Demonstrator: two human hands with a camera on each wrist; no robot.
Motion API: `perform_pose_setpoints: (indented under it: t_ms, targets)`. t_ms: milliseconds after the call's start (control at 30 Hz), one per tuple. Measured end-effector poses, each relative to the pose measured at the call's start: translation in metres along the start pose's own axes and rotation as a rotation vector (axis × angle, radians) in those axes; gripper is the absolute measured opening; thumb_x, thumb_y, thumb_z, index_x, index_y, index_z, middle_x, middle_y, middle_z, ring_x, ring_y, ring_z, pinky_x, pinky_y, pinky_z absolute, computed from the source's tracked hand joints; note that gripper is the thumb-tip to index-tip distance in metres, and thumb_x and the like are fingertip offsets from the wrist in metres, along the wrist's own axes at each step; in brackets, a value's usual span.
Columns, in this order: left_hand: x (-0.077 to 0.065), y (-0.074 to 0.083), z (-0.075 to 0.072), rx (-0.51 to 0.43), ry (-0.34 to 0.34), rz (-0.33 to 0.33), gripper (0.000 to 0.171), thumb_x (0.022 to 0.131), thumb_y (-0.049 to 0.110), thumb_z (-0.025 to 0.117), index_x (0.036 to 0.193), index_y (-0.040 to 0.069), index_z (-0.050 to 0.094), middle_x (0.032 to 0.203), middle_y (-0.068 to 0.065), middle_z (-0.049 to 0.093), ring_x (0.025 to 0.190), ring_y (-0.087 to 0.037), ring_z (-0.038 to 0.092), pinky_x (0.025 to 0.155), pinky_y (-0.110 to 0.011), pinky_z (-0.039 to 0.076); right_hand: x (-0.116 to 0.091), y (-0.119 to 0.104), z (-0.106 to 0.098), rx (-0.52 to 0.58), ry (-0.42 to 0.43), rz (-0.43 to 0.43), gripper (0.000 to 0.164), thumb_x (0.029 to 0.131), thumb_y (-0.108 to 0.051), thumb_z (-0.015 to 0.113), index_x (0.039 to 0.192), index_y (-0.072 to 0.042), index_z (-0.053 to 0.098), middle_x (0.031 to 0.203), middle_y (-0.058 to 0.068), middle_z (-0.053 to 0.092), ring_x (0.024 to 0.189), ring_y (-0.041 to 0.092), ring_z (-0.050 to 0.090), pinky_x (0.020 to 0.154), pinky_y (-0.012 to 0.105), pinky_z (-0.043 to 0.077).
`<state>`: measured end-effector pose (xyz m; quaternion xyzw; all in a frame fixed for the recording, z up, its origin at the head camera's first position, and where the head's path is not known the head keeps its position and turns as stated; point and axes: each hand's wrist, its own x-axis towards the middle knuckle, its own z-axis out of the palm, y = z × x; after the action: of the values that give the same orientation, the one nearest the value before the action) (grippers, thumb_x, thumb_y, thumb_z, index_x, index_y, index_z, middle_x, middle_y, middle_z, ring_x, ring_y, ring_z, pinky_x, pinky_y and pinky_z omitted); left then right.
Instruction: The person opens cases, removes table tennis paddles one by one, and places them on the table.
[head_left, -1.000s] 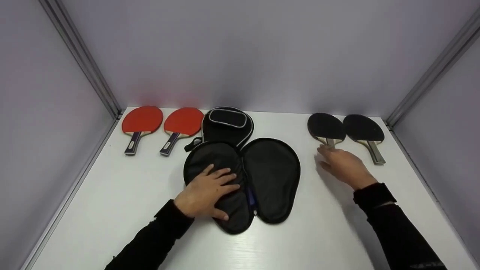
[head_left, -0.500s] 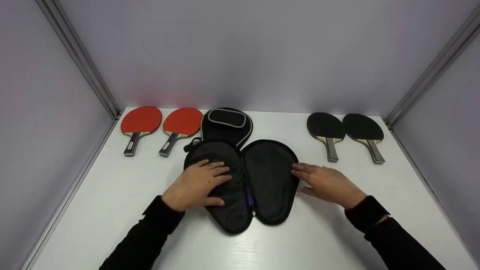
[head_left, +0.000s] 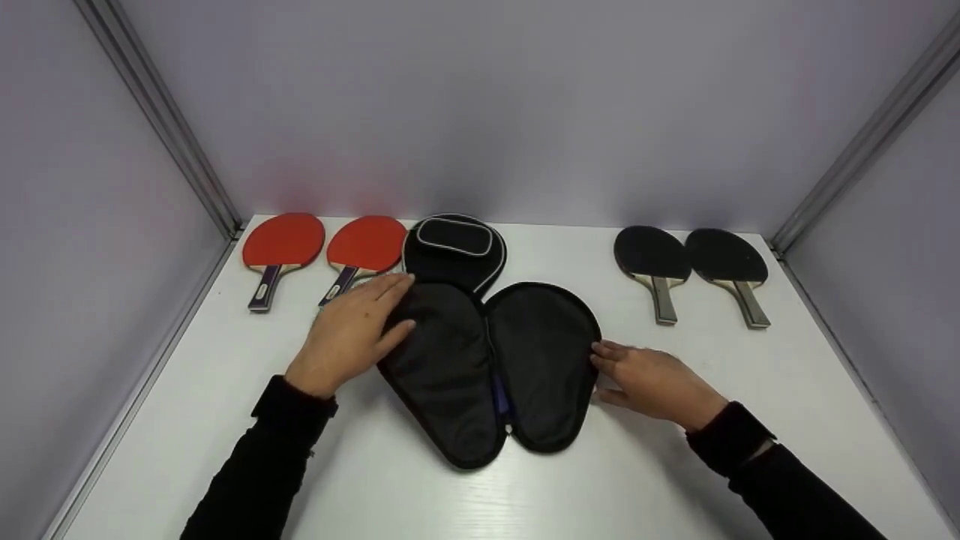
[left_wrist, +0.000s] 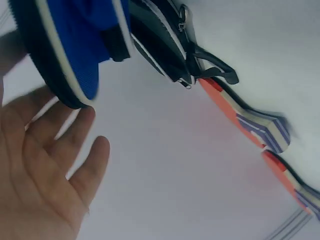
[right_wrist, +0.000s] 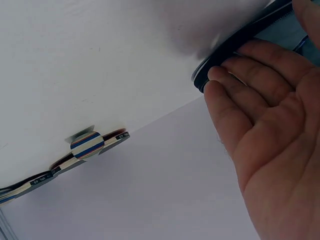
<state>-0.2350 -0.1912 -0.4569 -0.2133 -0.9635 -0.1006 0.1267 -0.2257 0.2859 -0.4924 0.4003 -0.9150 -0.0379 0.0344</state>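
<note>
A black paddle case (head_left: 439, 382) lies unzipped and spread flat in the head view, its two halves side by side. Something blue shows in the gap near its zipper pull (head_left: 508, 430). My left hand (head_left: 349, 334) is at the upper left edge of the left half, thumb over the inner lining. In the left wrist view the fingers are loosely spread beside the rim of the case's blue outer side (left_wrist: 82, 45). At the other edge, my right hand (head_left: 652, 382) touches the rim of the right half (head_left: 544, 367) with its fingertips, fingers together and nearly straight.
Two red table tennis paddles (head_left: 283, 240) (head_left: 367, 244) lie at the back left. A second black case (head_left: 454, 262) with white piping stands closed behind the spread one. Two black paddles (head_left: 651, 253) (head_left: 726, 255) lie at the back right. Pale walls enclose the white table (head_left: 480, 499).
My left hand has slid off the lining to the upper left edge of the case. The right hand has come from the black paddle's handle to the right rim.
</note>
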Motion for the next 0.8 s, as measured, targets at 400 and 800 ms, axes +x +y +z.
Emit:
perform_pose_setpoints:
  t_ms: [400, 800]
  targets:
    - [0.000, -0.014, -0.002, -0.344, -0.090, -0.342, 0.047, 0.124, 0.040, 0.057, 0.146, 0.007, 0.081, 0.136, -0.016, 0.086, 0.124, -0.039, 0.082, 0.104, -0.062, 0.066, -0.006, 0.004, -0.001, 0.029, -0.002, -0.026, 0.050, 0.106, -0.030, 0.089, 0.140, 0.006, 0.081, 0.152, 0.026, 0.078, 0.136, 0.040, 0.082, 0.096, 0.048, 0.074]
    - [0.006, -0.005, 0.000, -0.504, 0.043, -0.149, 0.033, 0.127, 0.030, 0.053, 0.130, 0.011, 0.080, 0.114, -0.009, 0.081, 0.112, -0.030, 0.078, 0.103, -0.052, 0.063, -0.007, 0.000, -0.002, 0.034, -0.017, -0.024, 0.048, 0.106, -0.030, 0.087, 0.141, 0.003, 0.083, 0.152, 0.022, 0.080, 0.135, 0.036, 0.082, 0.089, 0.047, 0.074]
